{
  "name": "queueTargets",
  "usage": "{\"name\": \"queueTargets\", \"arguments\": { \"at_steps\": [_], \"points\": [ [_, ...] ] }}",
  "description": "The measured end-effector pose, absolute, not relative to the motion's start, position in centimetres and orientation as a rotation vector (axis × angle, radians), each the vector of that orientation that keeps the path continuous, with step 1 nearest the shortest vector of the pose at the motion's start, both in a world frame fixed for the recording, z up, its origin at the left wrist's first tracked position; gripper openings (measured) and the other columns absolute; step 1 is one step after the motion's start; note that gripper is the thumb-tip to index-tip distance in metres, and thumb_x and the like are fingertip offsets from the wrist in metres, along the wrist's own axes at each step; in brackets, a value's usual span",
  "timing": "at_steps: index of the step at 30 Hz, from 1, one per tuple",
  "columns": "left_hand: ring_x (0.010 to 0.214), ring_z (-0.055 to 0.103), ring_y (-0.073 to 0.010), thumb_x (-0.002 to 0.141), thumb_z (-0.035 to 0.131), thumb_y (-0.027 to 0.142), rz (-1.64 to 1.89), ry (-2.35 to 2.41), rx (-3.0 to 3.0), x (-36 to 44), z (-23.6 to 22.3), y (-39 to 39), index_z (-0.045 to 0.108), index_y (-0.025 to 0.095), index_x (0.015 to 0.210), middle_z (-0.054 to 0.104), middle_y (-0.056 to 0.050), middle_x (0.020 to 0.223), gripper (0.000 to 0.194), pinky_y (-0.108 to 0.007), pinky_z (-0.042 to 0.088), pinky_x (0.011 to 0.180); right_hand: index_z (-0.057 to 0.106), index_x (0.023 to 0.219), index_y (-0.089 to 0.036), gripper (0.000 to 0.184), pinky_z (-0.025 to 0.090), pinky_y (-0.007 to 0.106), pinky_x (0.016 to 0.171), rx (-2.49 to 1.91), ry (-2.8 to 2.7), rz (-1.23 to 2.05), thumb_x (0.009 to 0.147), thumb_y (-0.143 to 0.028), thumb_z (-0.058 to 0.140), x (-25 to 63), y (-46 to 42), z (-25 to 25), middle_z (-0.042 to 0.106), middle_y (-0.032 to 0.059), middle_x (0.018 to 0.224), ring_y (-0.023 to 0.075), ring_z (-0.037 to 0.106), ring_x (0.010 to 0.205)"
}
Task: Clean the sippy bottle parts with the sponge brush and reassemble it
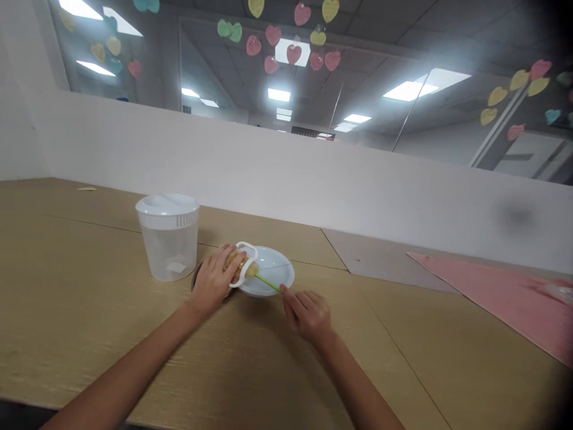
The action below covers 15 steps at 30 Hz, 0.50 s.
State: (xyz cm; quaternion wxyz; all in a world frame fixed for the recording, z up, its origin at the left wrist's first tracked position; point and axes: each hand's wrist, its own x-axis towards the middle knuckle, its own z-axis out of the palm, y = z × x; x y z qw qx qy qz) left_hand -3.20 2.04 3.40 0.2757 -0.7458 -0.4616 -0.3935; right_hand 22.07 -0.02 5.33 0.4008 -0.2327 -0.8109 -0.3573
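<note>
My left hand [212, 280] grips a small clear bottle [237, 261] with amber contents and a white looped handle [248, 249], tilted over a white plate [273, 269]. A thin green straw [268, 282] runs from the bottle's end down to my right hand [307, 316], whose fingertips pinch its lower end above the plate's rim. Whether the straw enters the bottle is hidden. A dark round rim [195, 278] shows under my left hand, partly hidden. A clear plastic pitcher [169, 251] with a white lid stands left of my left hand, not touching it.
The tan wooden table [134, 334] has seams across it. A white partition wall [268, 179] runs behind it, with a glass panel above reflecting paper hearts and ceiling lights. A grey sheet [380, 257] and a pink sheet [492, 298] lie at the right.
</note>
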Motion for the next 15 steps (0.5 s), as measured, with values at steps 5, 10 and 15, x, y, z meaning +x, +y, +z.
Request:
{"name": "queueTargets", "arguments": {
  "at_steps": [5,10,15],
  "points": [
    [0.125,0.042,-0.0301,0.084,0.043,0.009,-1.070,-1.312,-1.906,-3.7,3.8,2.4,0.050,0.021,0.125,0.049,-0.015,0.129,0.044,-0.044,0.038,0.094,0.067,0.094,-0.013,0.017,0.028,0.024,0.049,-0.586,-1.998,-0.862,0.083,-0.012,0.054,24.1,0.6,5.8,0.051,-0.0032,0.048,0.0074,0.042,0.046],
    [0.127,0.040,-0.0318,0.083,0.045,0.007,-0.965,-1.389,-1.860,-3.9,3.7,3.0,0.048,0.028,0.129,0.047,-0.014,0.134,0.051,-0.048,0.033,0.098,0.069,0.087,-0.015,0.015,0.028,0.024,0.048,-0.709,-1.937,-0.958,0.083,-0.016,0.054,26.8,2.2,6.1,0.051,-0.0028,0.047,0.0066,0.043,0.044],
    [0.126,0.044,-0.0282,0.084,0.043,0.006,-0.921,-1.324,-1.945,-4.1,3.6,3.2,0.050,0.033,0.128,0.049,-0.011,0.134,0.052,-0.046,0.030,0.101,0.070,0.083,-0.016,0.018,0.032,0.023,0.049,-0.886,-1.774,-0.997,0.085,-0.019,0.052,28.0,3.3,6.0,0.052,-0.0019,0.045,0.0079,0.046,0.043]
  ]
}}
